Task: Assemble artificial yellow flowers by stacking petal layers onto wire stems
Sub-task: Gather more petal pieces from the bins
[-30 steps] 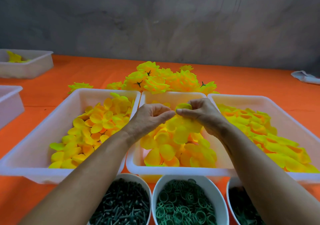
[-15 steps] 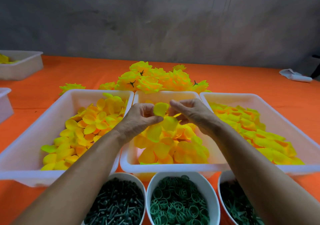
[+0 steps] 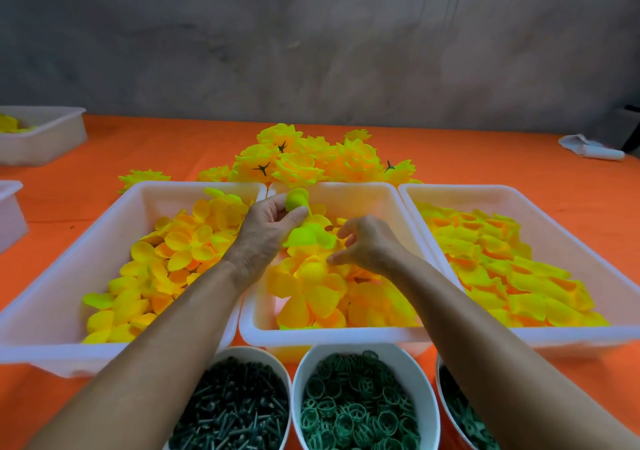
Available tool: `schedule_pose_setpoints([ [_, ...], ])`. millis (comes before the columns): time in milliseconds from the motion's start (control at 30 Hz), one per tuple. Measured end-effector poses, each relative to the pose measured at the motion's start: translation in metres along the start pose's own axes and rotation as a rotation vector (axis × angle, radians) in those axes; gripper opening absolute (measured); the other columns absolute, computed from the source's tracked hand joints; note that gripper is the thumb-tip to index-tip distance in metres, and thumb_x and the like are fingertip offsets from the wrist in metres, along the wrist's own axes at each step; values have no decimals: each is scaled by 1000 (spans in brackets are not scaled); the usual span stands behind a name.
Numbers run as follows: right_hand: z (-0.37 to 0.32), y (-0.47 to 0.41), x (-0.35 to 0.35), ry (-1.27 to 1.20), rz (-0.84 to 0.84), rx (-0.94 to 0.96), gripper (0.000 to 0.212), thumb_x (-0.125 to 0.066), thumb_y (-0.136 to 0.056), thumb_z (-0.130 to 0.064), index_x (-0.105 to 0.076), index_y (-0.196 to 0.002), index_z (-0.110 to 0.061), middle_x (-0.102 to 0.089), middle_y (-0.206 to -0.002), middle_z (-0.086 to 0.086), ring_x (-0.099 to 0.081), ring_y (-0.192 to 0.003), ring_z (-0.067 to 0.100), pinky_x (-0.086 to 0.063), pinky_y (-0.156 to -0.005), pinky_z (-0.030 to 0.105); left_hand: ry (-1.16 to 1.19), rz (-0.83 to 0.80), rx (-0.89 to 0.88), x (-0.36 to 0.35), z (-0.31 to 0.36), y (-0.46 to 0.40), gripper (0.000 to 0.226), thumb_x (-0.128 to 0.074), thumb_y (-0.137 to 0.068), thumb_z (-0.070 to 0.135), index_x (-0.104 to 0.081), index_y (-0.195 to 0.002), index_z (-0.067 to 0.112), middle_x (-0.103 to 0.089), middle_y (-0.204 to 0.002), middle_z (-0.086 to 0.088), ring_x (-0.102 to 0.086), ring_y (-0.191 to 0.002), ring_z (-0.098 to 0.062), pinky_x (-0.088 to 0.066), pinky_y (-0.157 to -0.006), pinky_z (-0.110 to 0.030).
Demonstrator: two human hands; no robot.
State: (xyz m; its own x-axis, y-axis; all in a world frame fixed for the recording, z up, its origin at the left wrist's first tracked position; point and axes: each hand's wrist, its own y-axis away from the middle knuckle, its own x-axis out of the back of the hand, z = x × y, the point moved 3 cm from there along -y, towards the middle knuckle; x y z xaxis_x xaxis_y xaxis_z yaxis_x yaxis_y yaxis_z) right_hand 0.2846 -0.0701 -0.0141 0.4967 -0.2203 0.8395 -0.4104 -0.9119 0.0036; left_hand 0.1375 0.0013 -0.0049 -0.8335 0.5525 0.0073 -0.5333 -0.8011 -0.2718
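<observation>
My left hand (image 3: 268, 230) is raised over the middle white tray (image 3: 332, 334) and pinches a small yellow-green petal piece (image 3: 297, 199) between thumb and fingers; a larger petal layer (image 3: 306, 235) hangs just below it. My right hand (image 3: 366, 244) hovers over the yellow petals (image 3: 322, 287) in that tray, fingers curled, thumb touching the pile; whether it holds anything is unclear. Finished yellow flowers (image 3: 311, 162) lie heaped behind the trays.
A left tray (image 3: 62, 342) and a right tray (image 3: 568, 337) hold more petals. Three white bowls at the front carry dark green stems (image 3: 228, 411), green rings (image 3: 356, 411) and green parts (image 3: 464, 422). Further trays (image 3: 45, 141) stand far left on the orange table.
My left hand has lifted the small petal piece higher and a layer now hangs under it. My right hand let go and dropped toward the petals in the middle tray.
</observation>
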Motion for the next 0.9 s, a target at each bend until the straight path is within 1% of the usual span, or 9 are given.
schedule_pose_setpoints([
  [100,-2,0,-2,79,18,1,48,-84,-67,-30,-66,-107,-13,-65,-102,8,-59,-94,23,-41,-72,29,15,-18,3,-1,0,0,19,-59,-88,-1,-63,-105,3,-66,-84,-1,-63,-72,-6,-53,-67,-16],
  [233,-14,10,-4,0,26,191,34,-83,-67,-31,-71,-91,-11,-64,-83,4,-57,-77,21,-41,-63,32,2,15,-19,1,-1,0,21,-62,-84,-4,-65,-104,0,-67,-85,-1,-63,-70,0,-52,-69,-14],
  [300,-22,16,-11,-30,-67,273,34,-84,-67,-32,-72,-94,-15,-60,-82,-3,-56,-76,16,-41,-63,29,4,47,-25,3,-1,-1,15,-63,-84,-2,-66,-98,1,-65,-80,0,-60,-66,2,-48,-64,-12],
  [467,-29,14,-24,278,-181,379,44,-81,-69,-32,-69,-109,-20,-51,-85,-5,-51,-85,17,-40,-69,30,22,115,-15,5,-1,-2,3,-62,-87,6,-64,-86,7,-58,-76,-6,-52,-65,-8,-45,-59,-17],
  [600,-18,12,-15,-48,-176,330,16,-81,-68,-13,-70,-80,-12,-47,-67,-9,-45,-69,11,-33,-59,24,38,162,-38,7,2,-2,14,-60,-90,8,-62,-78,15,-55,-76,-6,-51,-66,-10,-45,-59,-19],
  [667,-11,12,-8,-343,-139,256,20,-77,-71,-2,-63,-66,-14,-49,-61,-5,-44,-59,6,-33,-54,21,57,176,-35,8,2,-3,15,-57,-91,7,-62,-79,14,-57,-77,-7,-52,-69,-13,-47,-60,-20],
  [767,1,7,4,-697,-5,116,21,-70,-78,4,-62,-73,-15,-56,-69,6,-48,-60,10,-38,-55,21,110,187,-18,8,1,-4,10,-55,-92,4,-64,-91,8,-60,-88,-9,-55,-80,-17,-49,-70,-26],
  [833,6,5,9,-798,66,47,12,-67,-80,2,-68,-85,-9,-61,-68,2,-53,-56,6,-43,-53,19,129,167,-13,7,2,-3,12,-56,-90,2,-64,-98,7,-63,-91,-8,-58,-82,-16,-51,-71,-23],
  [900,8,4,11,-875,127,16,16,-69,-78,3,-70,-93,-2,-64,-63,-4,-55,-51,1,-45,-50,15,111,132,-15,6,3,-2,10,-59,-87,0,-66,-91,7,-65,-81,-4,-58,-75,-13,-50,-68,-22],
])
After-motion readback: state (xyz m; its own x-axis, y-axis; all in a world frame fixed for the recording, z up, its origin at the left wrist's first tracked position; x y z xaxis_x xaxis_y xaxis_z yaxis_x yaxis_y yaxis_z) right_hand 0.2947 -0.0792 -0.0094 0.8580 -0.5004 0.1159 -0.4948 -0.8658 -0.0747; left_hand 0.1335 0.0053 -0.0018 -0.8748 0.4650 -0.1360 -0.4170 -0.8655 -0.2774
